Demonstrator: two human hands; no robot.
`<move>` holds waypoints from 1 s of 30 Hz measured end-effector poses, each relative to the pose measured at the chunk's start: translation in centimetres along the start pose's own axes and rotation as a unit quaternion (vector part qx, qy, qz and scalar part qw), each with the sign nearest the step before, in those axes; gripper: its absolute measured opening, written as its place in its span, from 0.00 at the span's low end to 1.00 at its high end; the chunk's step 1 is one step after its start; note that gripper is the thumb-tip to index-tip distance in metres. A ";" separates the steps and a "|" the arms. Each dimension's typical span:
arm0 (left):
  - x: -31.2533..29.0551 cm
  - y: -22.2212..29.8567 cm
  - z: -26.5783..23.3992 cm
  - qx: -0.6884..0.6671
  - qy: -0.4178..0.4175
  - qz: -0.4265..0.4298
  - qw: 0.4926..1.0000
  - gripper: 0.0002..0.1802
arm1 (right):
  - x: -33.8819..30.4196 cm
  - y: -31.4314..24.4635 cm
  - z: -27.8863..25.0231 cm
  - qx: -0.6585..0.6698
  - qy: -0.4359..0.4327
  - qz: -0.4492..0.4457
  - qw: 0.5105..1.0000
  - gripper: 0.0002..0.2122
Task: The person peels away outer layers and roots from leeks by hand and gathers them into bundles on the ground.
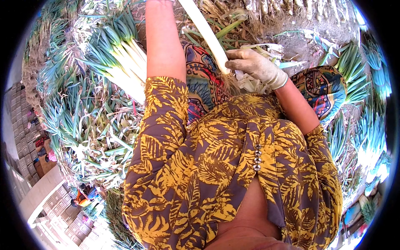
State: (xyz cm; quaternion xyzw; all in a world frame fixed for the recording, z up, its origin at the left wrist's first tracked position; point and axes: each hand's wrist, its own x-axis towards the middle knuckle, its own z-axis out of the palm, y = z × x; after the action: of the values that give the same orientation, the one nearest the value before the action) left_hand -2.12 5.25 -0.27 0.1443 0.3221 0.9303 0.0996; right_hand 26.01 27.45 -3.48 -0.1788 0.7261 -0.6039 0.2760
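Note:
A long white green onion slants down from the top edge to its brown root tuft in front of my lap. My right hand, in a soiled pale glove, is closed at the onion's lower end, its fingertips against the white stalk just above the roots. The thumb side is hidden. Crumpled pale onion skins lie directly under that hand. My left forearm reaches up and leaves the picture at the top. Only a sliver of cuff shows there, and the left hand itself is cut off.
To the left lies a bunch of trimmed green onions beside a wide heap of leaves and peelings. More green onions are piled along the right. Rooted white stalks line the far side, past bare ground.

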 end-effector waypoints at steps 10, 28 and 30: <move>-0.2 -0.1 -0.1 0.005 0.012 0.006 1.000 0.22 | 0.3 1.2 -0.1 0.016 -0.021 -0.006 1.000 0.22; -0.8 0.0 -0.8 0.045 0.060 0.034 0.997 0.22 | -0.1 -0.7 -0.1 0.117 0.038 0.019 0.992 0.10; -1.1 0.1 -1.1 0.062 0.078 0.041 0.994 0.22 | -0.1 -0.7 -0.4 0.109 0.034 0.029 0.993 0.10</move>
State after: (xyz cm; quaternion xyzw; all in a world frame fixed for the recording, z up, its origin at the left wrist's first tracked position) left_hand -1.48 4.30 -1.24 0.0903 0.3800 0.9202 0.0269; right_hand 25.85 27.68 -2.77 -0.1054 0.6700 -0.6768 0.2862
